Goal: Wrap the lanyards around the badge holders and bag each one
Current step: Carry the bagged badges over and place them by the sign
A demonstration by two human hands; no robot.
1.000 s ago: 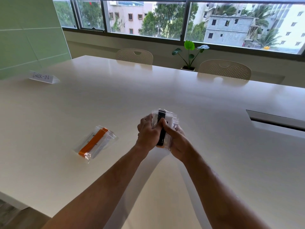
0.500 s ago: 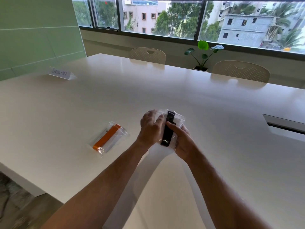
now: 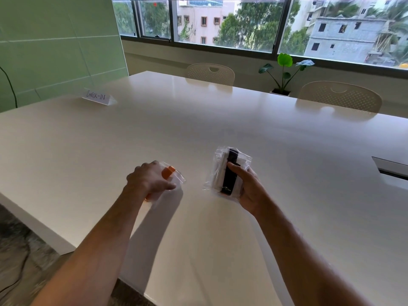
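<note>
Large white worktop point(image 3: 220, 133), glossy, filling most of the view. Beyond its far edge at 12 o'clock, a wide window point(image 3: 242, 23) with buildings and trees outside. At 10 o'clock, a pale green wall point(image 3: 55, 45). Two cream perforated chairs tucked at the far edge: one point(image 3: 210, 72) at 12 o'clock, another point(image 3: 340, 97) at 2 o'clock. Between them, a small potted plant point(image 3: 284, 71) with broad green leaves. At 3 o'clock, set into the worktop, a grey cable slot point(image 3: 390, 167).

At 10 o'clock on the worktop, a folded paper tent sign point(image 3: 98, 99), handwritten, reading roughly "CHECK-IN"; first letters blurred.

Near the centre, at 1 o'clock from the near edge, a clear plastic bag point(image 3: 220, 166) lifted off the worktop, containing a badge holder wrapped with a black lanyard point(image 3: 230, 171). Right hand point(image 3: 249, 188) curled round its lower right side, thumb pressed on the black band.

To the left, at 11 o'clock, a second clear bag point(image 3: 176, 176) lying on the worktop, with an orange lanyard point(image 3: 167, 172) inside, mostly covered. Left hand point(image 3: 150, 181) over it, fingers curled down around the bag. Hands well apart, each on its own bag. No print or brand legible on either bag.
</note>
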